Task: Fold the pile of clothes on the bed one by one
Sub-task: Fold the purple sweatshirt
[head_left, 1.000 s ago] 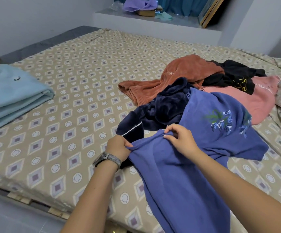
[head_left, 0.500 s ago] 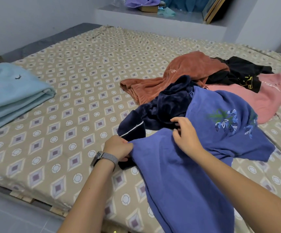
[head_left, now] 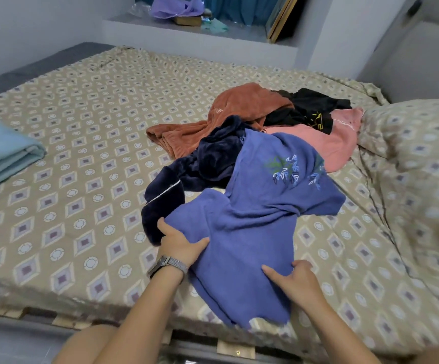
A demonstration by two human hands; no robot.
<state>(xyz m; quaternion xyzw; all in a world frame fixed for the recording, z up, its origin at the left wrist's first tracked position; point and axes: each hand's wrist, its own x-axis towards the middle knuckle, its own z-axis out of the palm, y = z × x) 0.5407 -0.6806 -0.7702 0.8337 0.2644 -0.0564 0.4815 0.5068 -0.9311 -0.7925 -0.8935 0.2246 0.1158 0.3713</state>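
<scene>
At far left I see a folded light-blue blanket (head_left: pixel 1 151) on the bed (head_left: pixel 81 143). My left hand (head_left: pixel 180 243) grips the near-left edge of the blue embroidered shirt (head_left: pixel 255 219), thumb over the cloth, beside a navy fleece garment (head_left: pixel 205 164). My right hand (head_left: pixel 296 281) rests on the shirt's lower part with fingers spread. Farther right, the pile holds rust (head_left: pixel 228 114), black (head_left: pixel 307 109) and pink (head_left: pixel 326 143) clothes, near a pillow (head_left: pixel 418 143).
</scene>
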